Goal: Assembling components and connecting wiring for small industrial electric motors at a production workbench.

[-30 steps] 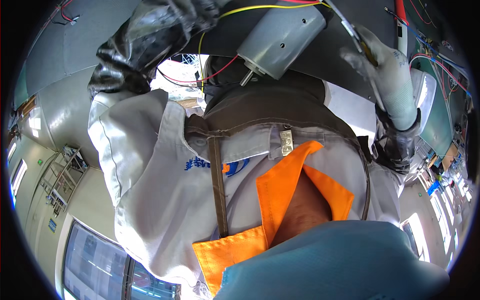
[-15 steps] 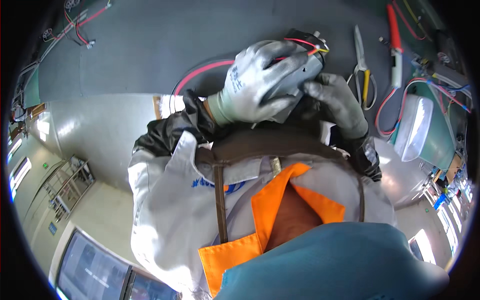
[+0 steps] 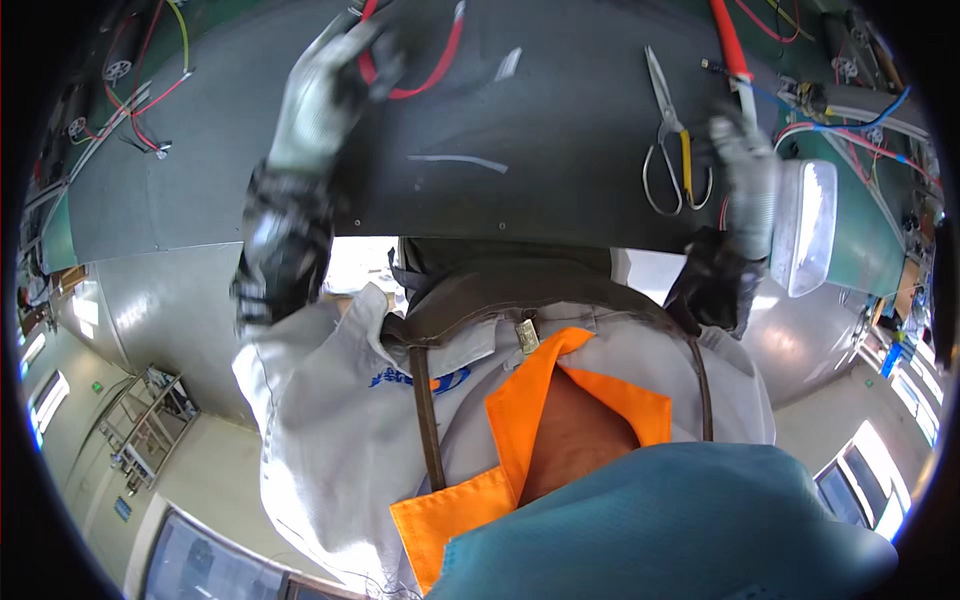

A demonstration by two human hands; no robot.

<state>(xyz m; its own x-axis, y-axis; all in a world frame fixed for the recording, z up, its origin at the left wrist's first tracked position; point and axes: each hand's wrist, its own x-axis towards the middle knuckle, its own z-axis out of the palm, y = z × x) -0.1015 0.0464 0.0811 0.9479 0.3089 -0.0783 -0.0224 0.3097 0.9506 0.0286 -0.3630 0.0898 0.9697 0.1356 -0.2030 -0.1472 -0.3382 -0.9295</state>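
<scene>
My left hand [image 3: 325, 105], in a pale grey glove, reaches to the far left part of the dark work surface [image 3: 560, 190]. It is smeared by motion beside a looped red cable [image 3: 440, 72], and whether its fingers hold anything cannot be made out. On the right, my right hand [image 3: 748, 175], gloved too, is blurred just below a red-handled tool [image 3: 732, 42] with a pale lower part. I cannot tell whether it grips that tool. Scissors with a yellow piece on one handle [image 3: 668, 130] lie left of it, blades pointing away.
A clear plastic container [image 3: 806, 228] stands at the right edge, near blue and red wires [image 3: 850, 128]. Thin pale strips [image 3: 458, 160] lie mid-surface. More wires and small parts [image 3: 150, 120] sit at the far left.
My hands have moved apart, left one up and leftward, right one rightward. The grey boxy part with wires between them is out of view. The red cable now loops at the far side.
</scene>
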